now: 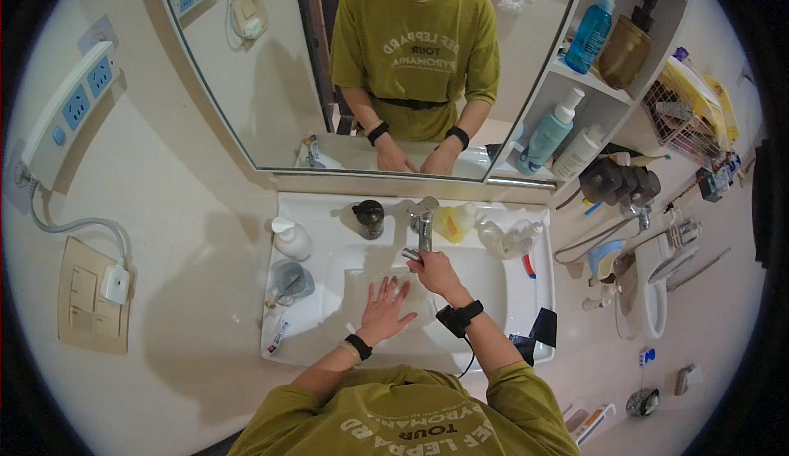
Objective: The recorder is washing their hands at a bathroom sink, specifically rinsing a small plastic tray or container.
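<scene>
My left hand (pixel 387 311) is spread flat, palm down, over a pale translucent sheet or container (pixel 363 283) in the white washbasin (pixel 474 326). Its exact kind is hard to make out, and the hand covers much of it. My right hand (pixel 439 276) has its fingers curled around the front end of the chrome faucet (pixel 424 228), beside a short metal piece (pixel 411 254) that sticks out to the left. Each wrist wears a black band; a cable hangs from the box on the right one.
Along the basin's rim stand a dark lidded jar (pixel 370 219), a white pump bottle (pixel 291 238), a grey cup (pixel 292 281), a toothpaste tube (pixel 278 336), a yellow pouch (pixel 455 223) and a clear bottle (pixel 521 240). A mirror (pixel 271 117) and bottle shelf (pixel 592 80) are above.
</scene>
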`<action>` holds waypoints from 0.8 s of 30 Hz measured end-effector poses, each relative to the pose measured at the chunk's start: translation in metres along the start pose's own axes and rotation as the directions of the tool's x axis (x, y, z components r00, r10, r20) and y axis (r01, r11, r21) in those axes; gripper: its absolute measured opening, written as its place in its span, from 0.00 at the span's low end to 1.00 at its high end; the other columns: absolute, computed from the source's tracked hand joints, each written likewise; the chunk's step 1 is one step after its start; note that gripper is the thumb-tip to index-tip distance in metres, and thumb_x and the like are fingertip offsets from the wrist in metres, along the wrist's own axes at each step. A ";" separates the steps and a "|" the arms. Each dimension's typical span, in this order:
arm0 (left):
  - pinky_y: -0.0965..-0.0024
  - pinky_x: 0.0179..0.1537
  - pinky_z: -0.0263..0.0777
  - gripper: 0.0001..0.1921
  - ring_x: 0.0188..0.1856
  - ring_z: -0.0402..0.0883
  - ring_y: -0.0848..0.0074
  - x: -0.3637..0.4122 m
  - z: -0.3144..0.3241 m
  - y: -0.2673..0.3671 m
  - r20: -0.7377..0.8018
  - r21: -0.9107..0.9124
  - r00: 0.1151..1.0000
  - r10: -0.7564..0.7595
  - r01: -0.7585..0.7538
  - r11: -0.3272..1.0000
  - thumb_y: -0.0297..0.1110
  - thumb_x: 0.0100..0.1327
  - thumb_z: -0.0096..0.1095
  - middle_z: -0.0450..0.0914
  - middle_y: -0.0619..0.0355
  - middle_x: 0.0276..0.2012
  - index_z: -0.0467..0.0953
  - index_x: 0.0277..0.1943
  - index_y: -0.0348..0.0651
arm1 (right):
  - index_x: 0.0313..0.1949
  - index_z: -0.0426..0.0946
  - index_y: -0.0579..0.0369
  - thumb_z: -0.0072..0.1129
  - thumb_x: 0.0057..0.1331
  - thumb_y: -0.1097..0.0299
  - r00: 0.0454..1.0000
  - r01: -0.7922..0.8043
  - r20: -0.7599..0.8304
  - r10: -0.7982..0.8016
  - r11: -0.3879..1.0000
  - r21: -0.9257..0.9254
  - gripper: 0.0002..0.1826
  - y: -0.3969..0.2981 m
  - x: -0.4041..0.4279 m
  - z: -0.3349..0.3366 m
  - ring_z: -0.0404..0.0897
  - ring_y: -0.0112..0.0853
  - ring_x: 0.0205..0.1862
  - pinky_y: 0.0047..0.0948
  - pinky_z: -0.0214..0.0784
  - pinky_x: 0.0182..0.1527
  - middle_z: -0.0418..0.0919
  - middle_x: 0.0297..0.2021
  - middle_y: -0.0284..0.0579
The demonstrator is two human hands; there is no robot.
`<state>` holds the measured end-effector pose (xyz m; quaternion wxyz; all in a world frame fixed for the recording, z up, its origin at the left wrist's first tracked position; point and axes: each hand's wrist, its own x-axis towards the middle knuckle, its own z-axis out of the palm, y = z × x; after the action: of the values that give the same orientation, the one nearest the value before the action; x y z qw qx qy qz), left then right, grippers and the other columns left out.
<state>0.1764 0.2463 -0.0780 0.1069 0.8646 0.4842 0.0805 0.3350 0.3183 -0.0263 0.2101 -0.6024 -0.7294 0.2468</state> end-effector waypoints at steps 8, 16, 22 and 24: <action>0.46 0.60 0.35 0.36 0.63 0.47 0.55 0.005 0.004 0.001 -0.004 -0.022 1.000 -0.024 0.023 0.999 0.55 0.55 0.47 0.53 0.45 0.59 0.52 0.61 0.43 | 0.29 0.70 0.61 0.53 0.56 0.63 0.995 -0.074 -0.064 0.078 0.995 0.060 0.12 -0.010 -0.003 0.005 0.74 0.51 0.28 0.44 0.66 0.31 0.75 0.22 0.56; 0.45 0.60 0.34 0.32 0.63 0.46 0.55 0.008 0.000 0.001 0.069 0.000 0.997 -0.014 0.014 1.000 0.53 0.55 0.48 0.53 0.45 0.59 0.56 0.60 0.47 | 0.28 0.71 0.61 0.54 0.56 0.61 0.997 -0.059 -0.047 0.060 0.998 0.016 0.14 -0.003 0.001 0.010 0.74 0.51 0.27 0.43 0.66 0.29 0.74 0.22 0.56; 0.43 0.60 0.34 0.30 0.63 0.46 0.54 0.002 0.003 -0.004 0.018 -0.082 1.000 0.001 0.000 0.997 0.53 0.57 0.48 0.53 0.46 0.59 0.56 0.60 0.52 | 0.25 0.75 0.60 0.50 0.59 0.52 0.987 -0.017 -0.159 0.038 0.991 0.131 0.21 0.004 0.030 -0.036 0.73 0.31 0.16 0.28 0.63 0.20 0.74 0.17 0.46; 0.43 0.60 0.34 0.29 0.63 0.46 0.54 0.004 0.003 -0.003 0.012 -0.100 1.000 0.005 -0.004 0.995 0.53 0.57 0.48 0.52 0.47 0.59 0.57 0.60 0.53 | 0.26 0.75 0.60 0.49 0.60 0.50 0.980 -0.020 -0.181 0.079 0.951 0.308 0.22 0.011 0.048 -0.038 0.71 0.26 0.14 0.25 0.60 0.17 0.74 0.16 0.42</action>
<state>0.1768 0.2505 -0.0815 0.1529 0.8598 0.4769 0.0994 0.3578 0.3714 -0.0023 0.3634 -0.6017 -0.6436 0.3027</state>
